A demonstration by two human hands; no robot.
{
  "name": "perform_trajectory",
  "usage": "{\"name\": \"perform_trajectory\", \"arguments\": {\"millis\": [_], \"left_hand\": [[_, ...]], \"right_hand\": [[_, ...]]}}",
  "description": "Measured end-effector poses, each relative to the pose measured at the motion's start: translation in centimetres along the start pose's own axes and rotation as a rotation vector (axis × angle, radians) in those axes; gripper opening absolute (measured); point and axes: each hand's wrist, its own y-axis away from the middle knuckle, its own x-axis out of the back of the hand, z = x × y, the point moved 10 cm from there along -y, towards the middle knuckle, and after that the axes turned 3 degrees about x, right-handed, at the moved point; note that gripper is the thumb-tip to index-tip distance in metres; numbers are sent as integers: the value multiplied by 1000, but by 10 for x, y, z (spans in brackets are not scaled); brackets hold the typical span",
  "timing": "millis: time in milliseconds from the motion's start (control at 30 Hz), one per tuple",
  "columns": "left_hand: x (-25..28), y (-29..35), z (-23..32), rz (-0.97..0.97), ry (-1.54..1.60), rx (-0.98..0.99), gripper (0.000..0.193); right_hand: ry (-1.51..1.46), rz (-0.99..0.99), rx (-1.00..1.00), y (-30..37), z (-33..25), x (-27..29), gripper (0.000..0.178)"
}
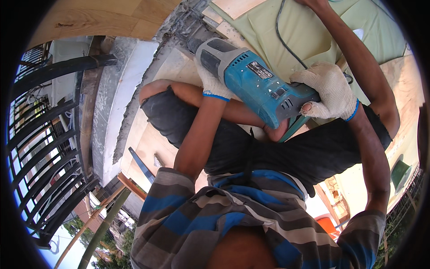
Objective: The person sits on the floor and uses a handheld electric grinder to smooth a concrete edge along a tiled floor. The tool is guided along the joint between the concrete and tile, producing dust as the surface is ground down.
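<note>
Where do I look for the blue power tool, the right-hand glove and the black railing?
Blue power tool (pixel 251 84): head view, middle of its housing.
Right-hand glove (pixel 335 89): head view, back of it.
Black railing (pixel 66 67): head view, its thick bar.

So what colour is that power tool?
The tool is mainly teal and grey, clearest in the head view.

And there, the fingers of your left hand (pixel 210 81) vanish behind the power tool (pixel 251 83), its dark nose (pixel 195 45) too murky to read; your right hand (pixel 330 92) covers the rear grip, while the cable (pixel 277 27) and wooden panel (pixel 101 19) run off up top.
</note>
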Motion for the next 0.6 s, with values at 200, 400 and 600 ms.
{"name": "perform_trajectory", "arguments": {"millis": [200, 400, 600], "left_hand": [[3, 7, -13, 366, -192, -118, 69], [6, 8, -17, 459, -208, -169, 72], [13, -11, -16, 91, 55, -46, 70]], "right_hand": [[11, -23, 70, -1, 24, -2, 84], [0, -122, 27, 2, 40, -18, 89], [44, -87, 68, -2, 38, -6, 79]]}}
